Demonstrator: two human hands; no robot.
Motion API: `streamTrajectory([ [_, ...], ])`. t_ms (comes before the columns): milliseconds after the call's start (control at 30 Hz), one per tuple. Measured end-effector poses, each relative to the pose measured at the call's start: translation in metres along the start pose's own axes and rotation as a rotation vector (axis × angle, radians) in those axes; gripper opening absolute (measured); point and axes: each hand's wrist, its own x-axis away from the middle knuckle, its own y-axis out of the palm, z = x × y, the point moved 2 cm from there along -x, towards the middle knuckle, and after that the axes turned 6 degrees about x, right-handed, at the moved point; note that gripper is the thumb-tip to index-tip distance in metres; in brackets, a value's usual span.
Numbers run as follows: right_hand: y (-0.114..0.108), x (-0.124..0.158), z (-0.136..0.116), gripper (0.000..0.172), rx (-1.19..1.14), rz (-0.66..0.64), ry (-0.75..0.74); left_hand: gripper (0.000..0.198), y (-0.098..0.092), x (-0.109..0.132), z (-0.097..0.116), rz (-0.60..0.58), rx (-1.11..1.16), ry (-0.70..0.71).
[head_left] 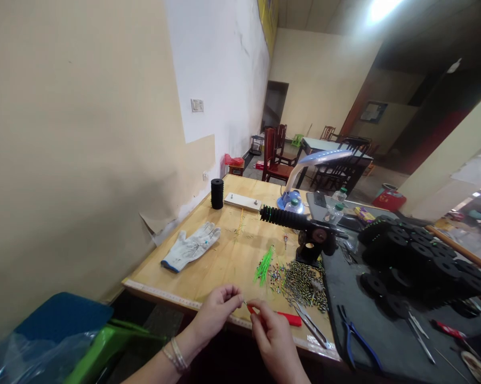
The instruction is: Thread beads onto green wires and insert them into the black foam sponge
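My left hand (pixel 223 303) is closed in a pinch over the front edge of the table, on something too small to make out. Close beside it, my right hand (pixel 270 325) has its fingers closed around a slim red-handled tool (pixel 290 319), whose thin tip points at the left fingertips. Metal tweezers (pixel 312 325) lie just right of that hand. Beyond the hands are a bundle of bright green strands (pixel 265 265) and a heap of small dark and brassy metal pieces (pixel 302 282). A black ribbed rod (pixel 284 217) extends leftward from a black stand (pixel 316 242).
A white work glove (pixel 192 246) and a black ribbed cylinder (pixel 217 193) are on the left, near a white bar (pixel 242 202). A lamp (pixel 292 181) rises behind. On the dark mat (pixel 340 288) at right are blue-handled pliers (pixel 356 338) and piled black rollers (pixel 420 256).
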Motion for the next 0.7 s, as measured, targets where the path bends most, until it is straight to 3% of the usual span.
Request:
streamTrajectory([
  [167,0.007,-0.003,0.004,0.032,0.034,0.071,0.067,0.031,0.006,0.003,-0.009,-0.017,-0.080,0.105],
  [300,0.016,-0.002,0.013,0.043,-0.189,0.084,0.109,0.030,0.006,0.001,-0.014,-0.064,0.079,-0.075],
  [433,0.006,0.001,0.011,0.033,-0.036,0.036,-0.057,0.028,0.001,-0.003,-0.006,-0.114,0.118,-0.178],
  [567,-0.005,0.001,0.002,0.029,0.203,0.011,-0.179,0.027,0.001,-0.005,0.002,-0.087,-0.080,-0.046],
  [700,0.001,0.001,0.003,0.031,0.318,0.091,-0.102,0.025,0.007,-0.001,-0.004,-0.030,-0.311,0.157],
])
